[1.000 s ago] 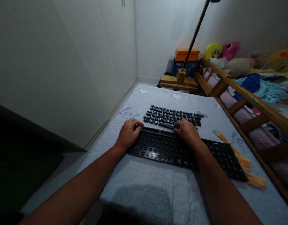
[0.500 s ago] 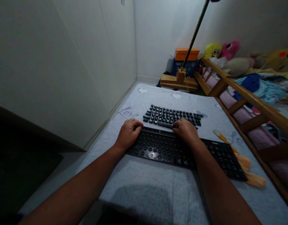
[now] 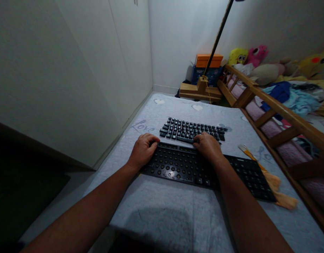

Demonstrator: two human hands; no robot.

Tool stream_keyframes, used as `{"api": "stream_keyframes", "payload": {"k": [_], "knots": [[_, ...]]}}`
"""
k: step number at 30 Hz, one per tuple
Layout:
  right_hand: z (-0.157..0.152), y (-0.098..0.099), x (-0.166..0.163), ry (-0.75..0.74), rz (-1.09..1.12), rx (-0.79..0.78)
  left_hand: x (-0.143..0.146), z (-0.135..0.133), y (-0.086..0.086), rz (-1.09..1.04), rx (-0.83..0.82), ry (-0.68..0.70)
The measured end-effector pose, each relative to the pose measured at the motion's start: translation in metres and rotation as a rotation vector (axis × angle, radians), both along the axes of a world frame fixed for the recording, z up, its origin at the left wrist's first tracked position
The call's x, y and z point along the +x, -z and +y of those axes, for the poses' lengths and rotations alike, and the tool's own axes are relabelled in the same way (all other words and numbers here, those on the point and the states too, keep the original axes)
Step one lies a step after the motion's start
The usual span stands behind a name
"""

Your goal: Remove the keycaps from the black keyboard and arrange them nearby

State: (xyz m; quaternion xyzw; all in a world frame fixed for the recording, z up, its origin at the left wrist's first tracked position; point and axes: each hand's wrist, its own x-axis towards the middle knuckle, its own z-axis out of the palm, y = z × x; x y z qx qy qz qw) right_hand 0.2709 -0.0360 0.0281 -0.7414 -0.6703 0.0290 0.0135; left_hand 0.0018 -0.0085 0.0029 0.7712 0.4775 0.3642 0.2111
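A black keyboard lies across the bed cover, most of its keycaps off and rows of round key seats showing. Some keys remain at its near edge and on the number pad at the right. My left hand is closed at the keyboard's far left corner, thumb and forefinger bent together over the edge. Above the far edge, my right hand has its fingers curled by the loose space bar; its fingertips are partly hidden. Beyond both hands, loose black keycaps lie in rows.
A brush and an orange cloth lie to the right of the keyboard. A wooden bed rail runs along the right side, a white cabinet along the left. A wooden stand with a pole is at the far end.
The view has shifted very slightly. Both hands keep the same place and grip at the keyboard's far edge.
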Motion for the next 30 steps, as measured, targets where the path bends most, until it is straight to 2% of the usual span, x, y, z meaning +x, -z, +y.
{"api": "stream_keyframes", "payload": {"k": [30], "knots": [[0.0002, 0.0044, -0.0008, 0.010, -0.015, 0.037, 0.0000, -0.0008, -0.0033, 0.009, -0.011, -0.002]]}}
